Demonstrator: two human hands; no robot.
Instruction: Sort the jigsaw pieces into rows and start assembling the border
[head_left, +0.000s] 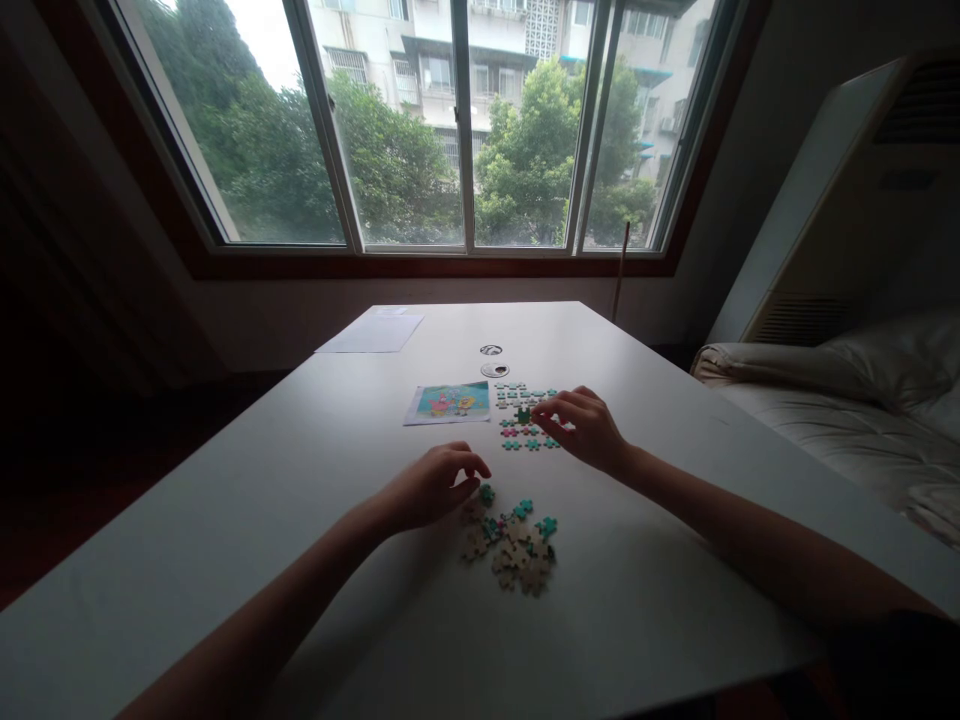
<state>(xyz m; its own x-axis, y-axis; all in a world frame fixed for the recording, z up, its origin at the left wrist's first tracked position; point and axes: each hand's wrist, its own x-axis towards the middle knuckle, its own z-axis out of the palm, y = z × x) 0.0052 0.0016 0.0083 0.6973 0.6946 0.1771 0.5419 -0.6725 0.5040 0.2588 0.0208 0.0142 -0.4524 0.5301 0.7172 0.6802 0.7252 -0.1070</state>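
My right hand (583,428) pinches a green jigsaw piece (523,414) at its fingertips, over the rows of laid-out jigsaw pieces (532,444). Those rows are mostly teal and white, with some pink. Closer to me lies a loose pile of jigsaw pieces (517,550), many with plain tan backs up and some teal. At the pile's far left edge, my left hand (435,485) hovers with curved fingers apart, close to a dark green piece (487,494). Left of the rows rests a picture card (452,402) with pink and yellow cartoon figures.
All this lies on a long white table (360,610). Two small round items (494,370) sit beyond the card, and white paper (369,333) lies at the far left. A window (465,130) is ahead; a pale sofa (825,400) stands on the right.
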